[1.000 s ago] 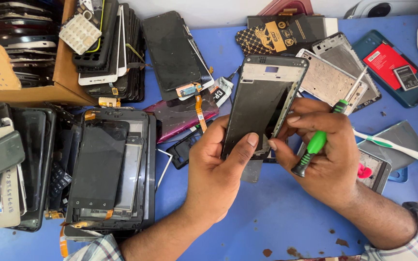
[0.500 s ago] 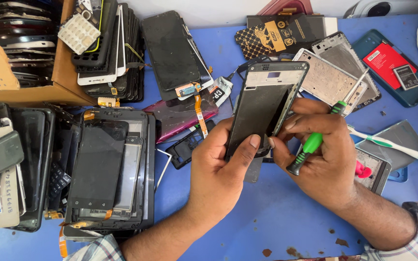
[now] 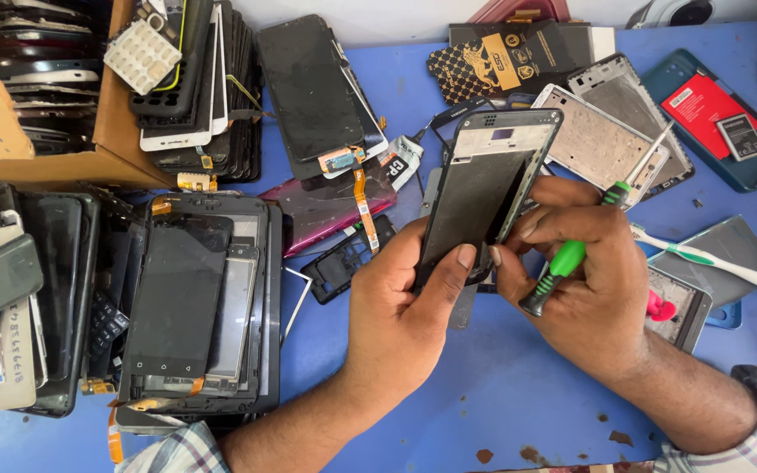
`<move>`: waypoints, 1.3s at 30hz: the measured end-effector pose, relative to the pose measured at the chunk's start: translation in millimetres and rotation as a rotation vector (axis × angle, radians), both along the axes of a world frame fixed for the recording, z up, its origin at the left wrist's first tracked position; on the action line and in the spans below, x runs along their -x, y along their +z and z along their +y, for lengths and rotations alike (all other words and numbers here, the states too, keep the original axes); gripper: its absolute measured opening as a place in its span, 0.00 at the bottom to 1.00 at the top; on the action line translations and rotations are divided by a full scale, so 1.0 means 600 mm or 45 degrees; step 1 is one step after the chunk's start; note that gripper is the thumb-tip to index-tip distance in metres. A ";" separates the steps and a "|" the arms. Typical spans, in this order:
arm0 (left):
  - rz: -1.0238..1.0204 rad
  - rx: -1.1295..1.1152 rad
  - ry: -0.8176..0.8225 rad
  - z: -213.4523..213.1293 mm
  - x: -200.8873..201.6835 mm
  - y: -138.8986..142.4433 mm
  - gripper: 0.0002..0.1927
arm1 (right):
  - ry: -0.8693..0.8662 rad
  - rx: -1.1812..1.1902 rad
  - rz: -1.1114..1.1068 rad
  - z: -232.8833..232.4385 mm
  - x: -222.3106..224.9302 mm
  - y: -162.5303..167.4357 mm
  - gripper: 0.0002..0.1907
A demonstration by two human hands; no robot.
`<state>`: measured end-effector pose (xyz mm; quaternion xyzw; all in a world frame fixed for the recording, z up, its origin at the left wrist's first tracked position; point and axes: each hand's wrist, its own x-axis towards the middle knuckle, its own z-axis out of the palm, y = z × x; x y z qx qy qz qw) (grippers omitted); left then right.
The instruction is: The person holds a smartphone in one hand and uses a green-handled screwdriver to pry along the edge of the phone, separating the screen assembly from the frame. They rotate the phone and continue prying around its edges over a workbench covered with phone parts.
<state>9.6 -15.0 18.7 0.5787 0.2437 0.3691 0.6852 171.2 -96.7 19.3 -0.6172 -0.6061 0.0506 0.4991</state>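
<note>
Right now both my hands are on a phone frame [image 3: 484, 188] over the blue table [image 3: 501, 385].

L hand [image 3: 405, 320] is closed round the frame's lower end, thumb on its front, holding it tilted up off the table approx mid-scene. R hand [image 3: 584, 280] touches the frame's right edge w/ its fingertips and is also closed on a green-handled screwdriver [image 3: 584, 241], tip pointing up-right. Toothbrush [image 3: 716, 263] lies just right of that hand. Stack of phone screens [image 3: 190, 302] sits well left; cardboard box [image 3: 54, 96] of parts top left.
</note>
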 end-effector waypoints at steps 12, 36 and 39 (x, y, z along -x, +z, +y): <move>0.099 -0.198 0.071 0.001 0.001 0.005 0.08 | -0.119 -0.014 -0.205 0.003 -0.001 0.006 0.20; 0.138 -0.150 0.087 0.000 0.000 0.011 0.07 | -0.054 -0.100 -0.693 0.007 0.013 0.034 0.13; 0.111 -0.122 0.089 0.000 0.002 0.012 0.07 | -0.054 -0.101 -0.781 0.005 0.012 0.033 0.13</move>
